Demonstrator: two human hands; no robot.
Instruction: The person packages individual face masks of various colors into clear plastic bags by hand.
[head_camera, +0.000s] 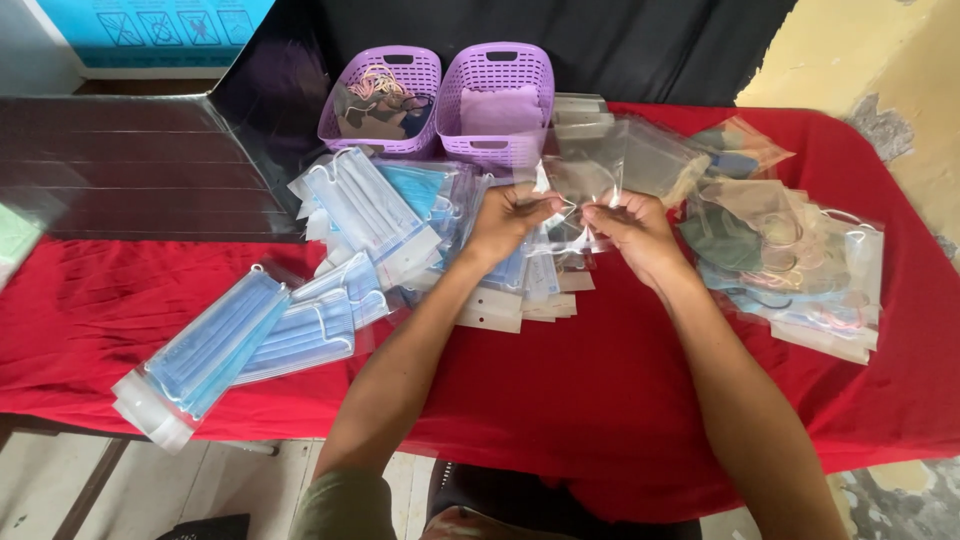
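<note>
Over the middle of the red-covered table (600, 400), both hands meet on one clear plastic sleeve (590, 175), which stands up off the cloth between them. The left hand (505, 220) pinches the sleeve's lower left edge with its fingertips, its grip closed on the plastic; the right hand (635, 232) does the same on the lower right edge, fingers curled in and clenched on the film. The two hands sit close together, almost touching at the fingertips (whether anything lies inside the sleeve cannot be told).

Just under and beyond the hands lies a loose heap of more clear sleeves (545, 285). To the left, packed light-blue face masks (225, 345) lie fanned across the cloth, and a second pile of bagged blue masks (375, 210) rests nearer the hands. To the right, a stack of bagged masks in dark and pale colours (790, 260) reaches towards the table's edge. At the far side stand two purple plastic baskets side by side: the left basket (340, 125) holds loose elastic loops and dark cloth, the right basket (495, 145) holds a folded purple piece
</note>
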